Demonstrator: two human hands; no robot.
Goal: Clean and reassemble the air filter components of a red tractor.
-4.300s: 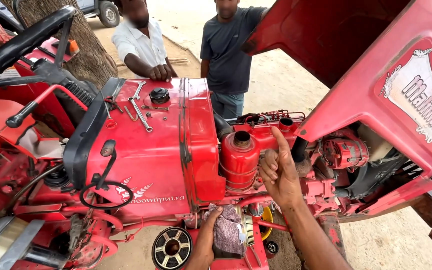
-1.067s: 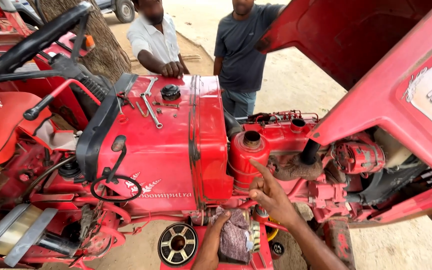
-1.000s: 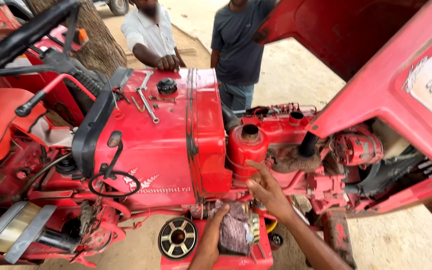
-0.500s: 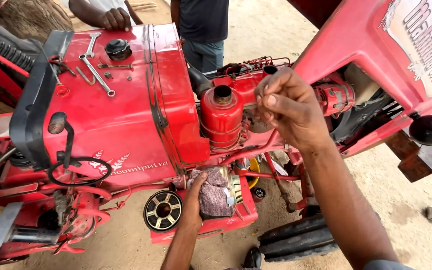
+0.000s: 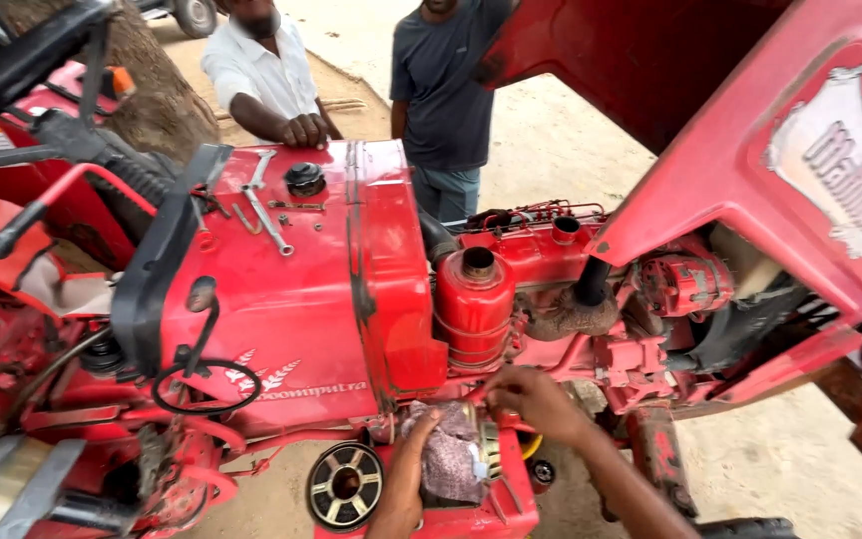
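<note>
Red tractor fills view, hood tilted up at right. Fuel tank on top carries a spanner and black cap. Two people stand behind; one rests a hand on the tank edge. Red cylinder upright beside the tank. Left hand below it, grip pressed on a grey rag. Right hand just beside, fingers pinched together at a ribbed part touching the rag; what they clamp, cannot tell.
</note>
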